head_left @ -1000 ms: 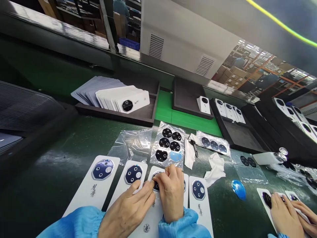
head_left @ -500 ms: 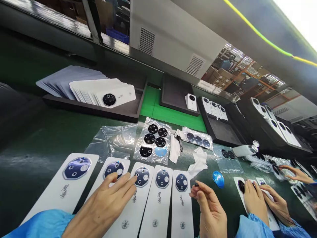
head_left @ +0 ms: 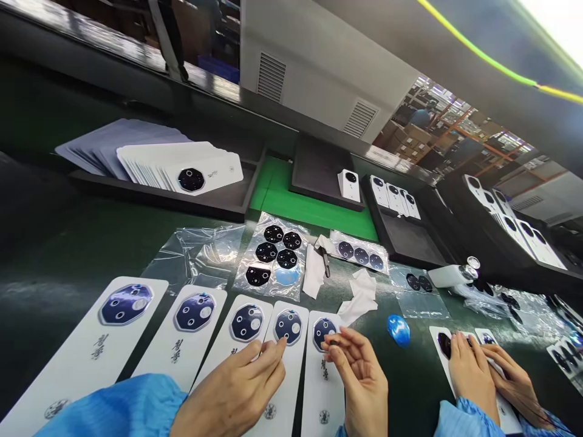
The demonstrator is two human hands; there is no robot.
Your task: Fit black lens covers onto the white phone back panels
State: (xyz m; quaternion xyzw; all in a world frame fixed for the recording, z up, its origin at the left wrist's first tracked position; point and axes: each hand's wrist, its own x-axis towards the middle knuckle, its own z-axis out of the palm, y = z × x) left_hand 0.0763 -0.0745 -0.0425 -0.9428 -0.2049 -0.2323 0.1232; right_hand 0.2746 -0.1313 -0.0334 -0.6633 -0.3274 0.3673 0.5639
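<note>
right hand (head_left: 362,376): pinching a small dark piece (head_left: 333,343), now above the end panel (head_left: 314,388)
left hand (head_left: 232,385): shifted right, fingers bunched, hold unclear; neighbouring panel (head_left: 291,382) beneath it
work: likely on these two

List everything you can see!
Panels: five, white and blue, nearest row
Plastic sheets: several, clear, beyond panels
Octagons: five, black, on middle sheet
Cloths: at least two, white, mid-table
Penlike tool: one, black, by cloths
Shiny thing: one, blue, right of cloths
Bottle: one, white, right
Trays: several, black, back
Cards: many, white and grey, left tray
Vents: two, grey, background
Co-worker's hands: two, blue sleeves, far right
Left hand: one, blue sleeve, over panels
Right hand: one, bare, holding dark piece
</note>
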